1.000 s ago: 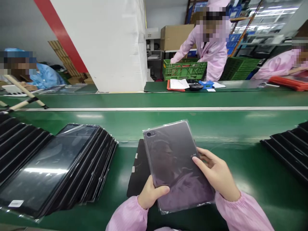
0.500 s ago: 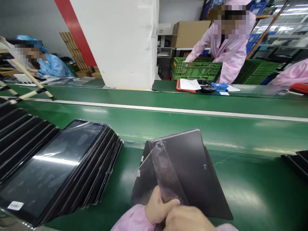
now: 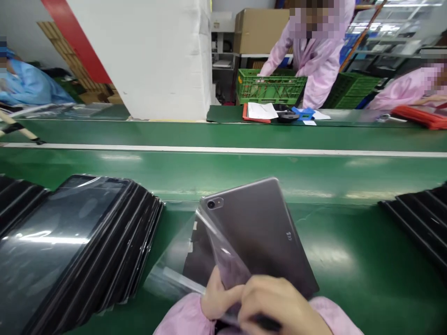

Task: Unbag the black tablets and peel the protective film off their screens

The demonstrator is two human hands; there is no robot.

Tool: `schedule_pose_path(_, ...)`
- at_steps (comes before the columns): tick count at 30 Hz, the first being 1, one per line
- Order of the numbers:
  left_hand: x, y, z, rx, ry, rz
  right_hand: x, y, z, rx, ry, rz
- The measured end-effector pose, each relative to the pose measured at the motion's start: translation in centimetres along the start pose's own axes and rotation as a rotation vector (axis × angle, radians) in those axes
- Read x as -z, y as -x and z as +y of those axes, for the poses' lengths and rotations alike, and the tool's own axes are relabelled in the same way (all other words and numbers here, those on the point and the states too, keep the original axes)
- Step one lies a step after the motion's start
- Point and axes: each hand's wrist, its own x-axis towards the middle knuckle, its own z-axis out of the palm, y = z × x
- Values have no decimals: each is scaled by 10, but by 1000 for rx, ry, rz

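Observation:
A dark grey tablet (image 3: 251, 228) shows its back, camera at the upper left corner, tilted over a dark flat pad (image 3: 195, 263) on the green bench. Clear plastic film (image 3: 174, 265) hangs loose off the tablet's left side, with a fold running across its back. My left hand (image 3: 220, 298) is closed round the tablet's lower left edge, the film bunched at its fingers. Beside it, over the lower edge, my right hand (image 3: 279, 302) is curled closed and slightly blurred. A dark bit shows under its fingers, but what it grips is hidden.
A fanned stack of film-wrapped tablets (image 3: 87, 232) lies on the left, and another dark stack (image 3: 422, 223) on the right. Across the belt (image 3: 223, 170), a person in pink (image 3: 314, 51) reaches into a green crate (image 3: 272, 88). A white pillar (image 3: 157, 60) stands behind.
The film has swung off the tablet's upper left corner to the left, baring the camera. My right hand has shifted slightly up and right. The view has turned right.

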Motion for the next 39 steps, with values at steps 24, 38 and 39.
schedule_pose_path(24, -22, 11, 30, 33, -86, 311, 20, 69, 97, -553, -529, 845)
schedule_pose_path(38, 82, 23, 26, 178, 85, 725, 28, 101, 117, 97, 643, 735)
schedule_pose_path(39, 80, 24, 24, 180, 102, 724, 25, 98, 123, 174, 667, 631)
